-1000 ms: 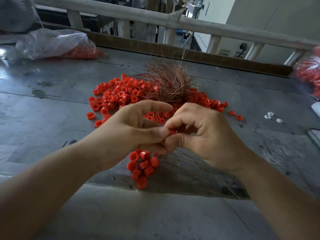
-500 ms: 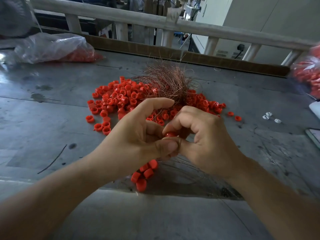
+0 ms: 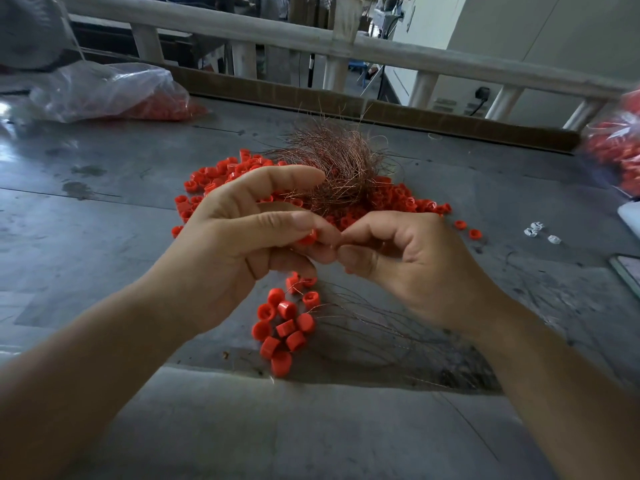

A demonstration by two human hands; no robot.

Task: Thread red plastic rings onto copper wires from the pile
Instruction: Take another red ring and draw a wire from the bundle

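My left hand (image 3: 239, 244) pinches a red plastic ring (image 3: 308, 237) between thumb and fingers, index finger stretched out above. My right hand (image 3: 408, 261) pinches a thin copper wire (image 3: 337, 242) at its fingertips, which meet the left hand's. Behind the hands lies a pile of loose red rings (image 3: 221, 174) with a tangle of copper wires (image 3: 339, 168) on top. Below the hands lies a cluster of threaded rings (image 3: 284, 327), their wires (image 3: 381, 327) trailing right under my right wrist.
The grey table (image 3: 104, 209) carries a clear bag of red rings (image 3: 114, 95) at the back left and another bag (image 3: 620, 147) at the right edge. Small white parts (image 3: 540, 233) and two stray rings (image 3: 467, 230) lie to the right. A white railing (image 3: 346, 46) runs behind.
The hands have parted slightly; the ring now sits in my left fingers while my right fingertips hold only the wire. My left index finger stays raised.
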